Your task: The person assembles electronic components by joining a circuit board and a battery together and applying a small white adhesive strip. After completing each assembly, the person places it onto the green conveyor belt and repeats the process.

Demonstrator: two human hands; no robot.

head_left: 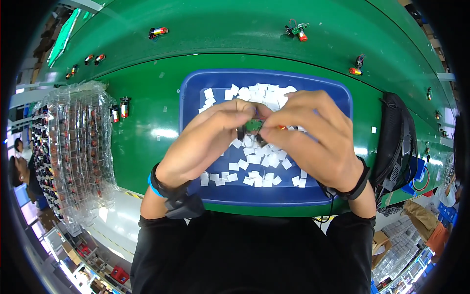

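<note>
Over the blue tray [267, 198], both hands meet at a small green circuit board [253, 126] with thin wires. My left hand [205, 130] is closed, its thumb and fingers pinching the board's left side and top. From the right, my right hand [313, 134] comes in with thumb and forefinger pressed at the board's edge. A bit of red and orange [282, 127] shows between the right fingers; its kind is partly hidden. Many small white square pieces [264, 164] lie scattered in the tray beneath the hands.
A stack of clear plastic trays [78, 147] filled with parts stands at the left. Two small units [124, 107] lie beside it. A black bag [394, 139] is at the right. Along the back, on a green surface, sit board-and-cylinder units [298, 32].
</note>
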